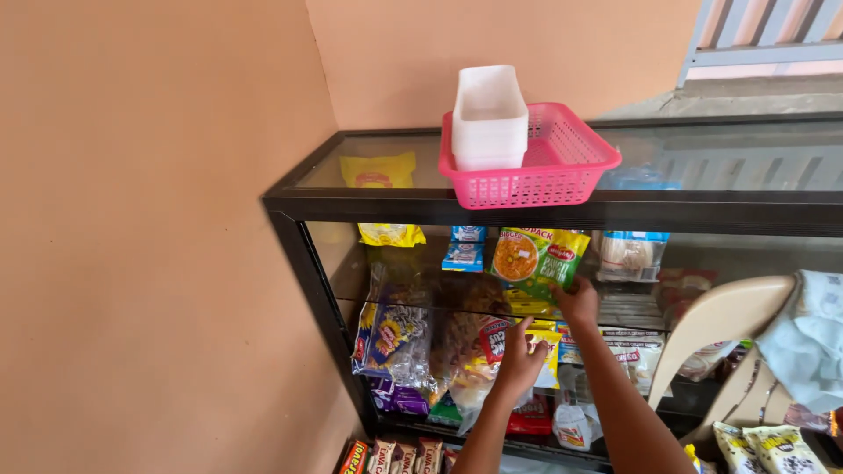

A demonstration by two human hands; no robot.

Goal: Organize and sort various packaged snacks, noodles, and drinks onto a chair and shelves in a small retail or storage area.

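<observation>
- We are gripping the bottom edge of a green and yellow plastic noodle packet (537, 259) with our right hand (578, 303), fingers closed on it, and holding it upright at the level of the upper glass shelf (342, 272) inside the black-framed glass display cabinet (290, 219).
- We are reaching our left hand (520, 360) with fingers loosely spread toward a red and yellow snack packet (496, 338) on the shelf below; the fingertips are touching or just short of it, and we cannot tell whether they are gripping.
- Just left of that hand, clear bags of pasta with blue and yellow labels (391, 338) are leaning against each other, with purple packets (397, 399) lying beneath them.
- Beside the noodle packet, small blue and white sachets (464, 250) are standing to its left, and a clear bag of pale noodles (628, 253) is sitting to its right.
- A yellow packet (386, 197) is resting at the far left of the upper shelf.
- On the cabinet's glass top, a pink plastic mesh basket (562, 167) is holding a stack of white rectangular plastic tubs (488, 114).
- To the right, a beige plastic chair (720, 329) is standing near the cabinet, with a light blue cloth (808, 338) draped over it.
- Brown and red wrapped bars (395, 456) are lining the bottom edge of the view.
</observation>
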